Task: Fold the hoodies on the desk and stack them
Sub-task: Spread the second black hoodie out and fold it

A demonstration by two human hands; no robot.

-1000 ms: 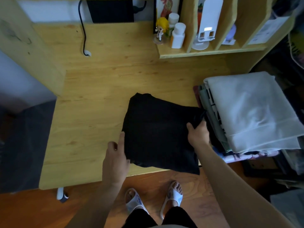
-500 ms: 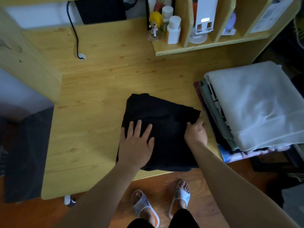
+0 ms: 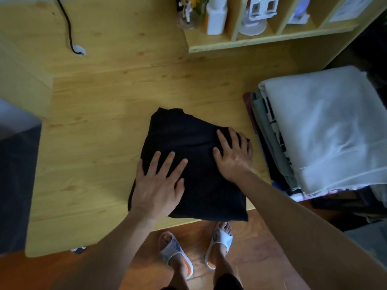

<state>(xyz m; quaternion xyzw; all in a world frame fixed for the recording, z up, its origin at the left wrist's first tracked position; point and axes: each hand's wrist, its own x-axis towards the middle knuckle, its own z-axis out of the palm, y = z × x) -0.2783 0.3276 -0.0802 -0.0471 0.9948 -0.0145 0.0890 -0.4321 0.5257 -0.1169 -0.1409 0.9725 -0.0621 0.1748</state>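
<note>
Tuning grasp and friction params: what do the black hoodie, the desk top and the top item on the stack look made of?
Black hoodie: soft matte knit, likely cotton; dents under both hands. Desk: pale wood or veneer, smooth; grain and knots show. White garment atop the stack: thick matte fabric, possibly fleece; soft folds.

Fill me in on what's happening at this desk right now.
A person is folding clothes at a wooden desk. A black hoodie lies folded into a compact square near the front edge, and both hands lie flat on it with fingers spread: the left hand on its near left part, the right hand on its right side. To the right stands a stack of folded garments with a white hoodie on top. The black one is not yet on that stack.
</note>
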